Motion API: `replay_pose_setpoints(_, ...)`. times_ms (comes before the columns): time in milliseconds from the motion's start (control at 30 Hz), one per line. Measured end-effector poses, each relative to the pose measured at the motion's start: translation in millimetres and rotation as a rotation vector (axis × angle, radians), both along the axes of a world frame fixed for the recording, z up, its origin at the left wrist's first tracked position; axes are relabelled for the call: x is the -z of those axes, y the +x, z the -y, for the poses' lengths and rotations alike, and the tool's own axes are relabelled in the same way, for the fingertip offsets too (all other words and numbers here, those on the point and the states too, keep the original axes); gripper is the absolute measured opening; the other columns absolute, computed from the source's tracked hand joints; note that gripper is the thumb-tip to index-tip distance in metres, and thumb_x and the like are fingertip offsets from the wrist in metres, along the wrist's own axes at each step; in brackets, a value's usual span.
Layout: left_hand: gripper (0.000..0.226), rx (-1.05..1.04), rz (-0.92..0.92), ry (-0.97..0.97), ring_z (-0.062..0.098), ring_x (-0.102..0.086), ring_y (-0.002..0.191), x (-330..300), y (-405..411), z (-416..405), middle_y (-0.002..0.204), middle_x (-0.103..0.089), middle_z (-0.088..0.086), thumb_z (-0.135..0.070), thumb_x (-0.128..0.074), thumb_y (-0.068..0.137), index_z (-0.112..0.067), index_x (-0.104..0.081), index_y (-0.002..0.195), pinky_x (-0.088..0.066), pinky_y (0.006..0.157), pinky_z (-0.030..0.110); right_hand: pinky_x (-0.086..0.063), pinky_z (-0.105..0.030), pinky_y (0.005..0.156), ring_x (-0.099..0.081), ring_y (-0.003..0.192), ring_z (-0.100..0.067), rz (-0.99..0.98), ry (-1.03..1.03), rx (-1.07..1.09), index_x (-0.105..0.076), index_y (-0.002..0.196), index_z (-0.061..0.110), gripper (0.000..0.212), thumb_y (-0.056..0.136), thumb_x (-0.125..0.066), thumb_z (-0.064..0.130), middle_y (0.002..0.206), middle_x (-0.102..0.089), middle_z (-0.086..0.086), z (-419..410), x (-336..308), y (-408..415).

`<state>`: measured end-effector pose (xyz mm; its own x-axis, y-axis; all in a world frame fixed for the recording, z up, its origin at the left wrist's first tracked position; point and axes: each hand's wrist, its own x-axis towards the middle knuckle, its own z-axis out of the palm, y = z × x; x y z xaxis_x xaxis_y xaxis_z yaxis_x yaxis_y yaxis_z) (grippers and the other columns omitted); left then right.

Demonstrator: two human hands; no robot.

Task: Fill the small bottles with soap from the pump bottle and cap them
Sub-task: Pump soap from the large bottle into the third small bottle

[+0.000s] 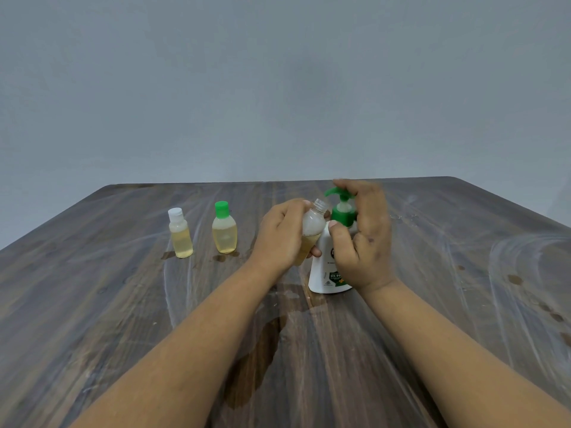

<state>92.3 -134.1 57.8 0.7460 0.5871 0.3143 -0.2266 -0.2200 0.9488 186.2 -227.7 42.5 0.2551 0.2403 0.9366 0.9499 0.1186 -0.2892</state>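
A dark wood-grain table [123, 304], streaked and marked with wet stains, is set against a plain grey wall [278, 88]. An uncapped clear small bottle [312, 225], partly filled with yellowish soap, is gripped tilted in the left hand [282, 234]. The white pump bottle [323, 270] with its green pump [340, 205] is overlapped by the blurred right hand [361, 239]; its grip cannot be determined. Two capped, filled bottles, white-capped [180, 234] and green-capped [224, 230], are seen left of the hands.

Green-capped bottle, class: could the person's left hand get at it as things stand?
Probably not yet. The path to the green-capped bottle looks free, with only bare table between, but the left hand is gripping the uncapped bottle and would need to set it down.
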Motion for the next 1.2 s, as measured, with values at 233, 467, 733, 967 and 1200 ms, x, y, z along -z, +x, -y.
replay_pose_setpoints(233, 0.036, 0.006, 0.009, -0.012, 0.026, -0.062, 0.056, -1.0, -1.5, 1.4, 0.070, -0.064, 0.010, -0.018, -0.038, 0.103, -0.004, -0.066, 0.085, -0.050, 0.048, 0.030, -0.048, -0.033, 0.073, -0.056, 0.088, -0.023, -0.052, 0.050, 0.052, -0.065, 0.090, 0.002, 0.024, 0.077, -0.050, 0.015, 0.093, -0.057, -0.003, -6.5, -0.4, 2.8)
replay_pose_setpoints(467, 0.037, 0.007, 0.004, -0.017, 0.029, -0.061, 0.054, -1.4, -0.6, 1.3, 0.082, -0.066, 0.019, -0.018, -0.039, 0.102, 0.004, -0.067, 0.095, -0.051, 0.048, 0.030, -0.047, -0.033, 0.081, -0.054, 0.097, -0.026, -0.019, 0.024, 0.006, -0.060, 0.109, 0.000, 0.038, 0.076, -0.051, 0.017, 0.107, -0.049, 0.001, -2.2, -0.1, 1.1)
replay_pose_setpoints(733, 0.034, 0.008, 0.006, -0.029, 0.027, -0.062, 0.055, -0.9, -0.5, 1.4, 0.080, -0.063, 0.017, -0.019, -0.039, 0.102, 0.000, -0.066, 0.091, -0.049, 0.046, 0.028, -0.047, -0.034, 0.071, -0.055, 0.087, -0.023, -0.052, 0.042, 0.046, -0.064, 0.089, 0.003, 0.022, 0.076, -0.051, 0.014, 0.093, -0.055, -0.001, -7.0, -0.7, 4.3)
replay_pose_setpoints(967, 0.038, 0.011, 0.009, -0.021, 0.022, -0.061, 0.054, -0.8, 1.0, 0.6, 0.091, -0.066, 0.027, -0.017, -0.038, 0.102, 0.007, -0.067, 0.097, -0.050, 0.047, 0.029, -0.043, -0.026, 0.084, -0.052, 0.101, -0.025, -0.010, -0.015, 0.012, -0.059, 0.111, 0.000, 0.042, 0.074, -0.049, 0.017, 0.109, -0.052, -0.005, -1.4, 2.0, 1.2)
replay_pose_setpoints(1200, 0.036, -0.006, 0.009, -0.026, 0.029, -0.061, 0.053, -0.5, 0.1, 1.3, 0.072, -0.064, 0.014, -0.019, -0.039, 0.102, 0.000, -0.066, 0.087, -0.050, 0.048, 0.030, -0.047, -0.037, 0.073, -0.055, 0.090, -0.026, -0.042, 0.024, 0.039, -0.063, 0.093, 0.000, 0.027, 0.077, -0.050, 0.018, 0.096, -0.056, -0.004, -5.7, 0.7, 2.7)
